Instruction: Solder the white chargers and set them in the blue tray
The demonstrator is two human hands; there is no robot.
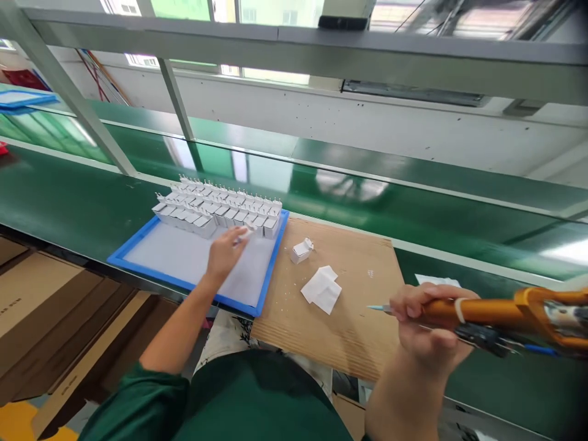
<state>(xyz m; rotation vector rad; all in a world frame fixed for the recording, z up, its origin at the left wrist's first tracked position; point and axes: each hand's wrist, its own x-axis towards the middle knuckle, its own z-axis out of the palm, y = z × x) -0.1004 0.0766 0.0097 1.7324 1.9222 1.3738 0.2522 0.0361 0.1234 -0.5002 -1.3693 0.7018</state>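
My left hand is over the tray, fingers pinched on a white plug adapter at the front of the rows; the fingers partly hide it. Several like adapters, prongs up, stand packed in the back half of the blue-rimmed tray. In my right hand is an orange dispensing gun, its thin pale nozzle pointing left above the cardboard. One more white adapter sits by itself on the cardboard sheet, behind a folded white wipe.
A green bench runs across, with a pale metal frame overhead and a post at the left. White paper lies beyond my right hand. Cardboard boxes stand below the bench at the left.
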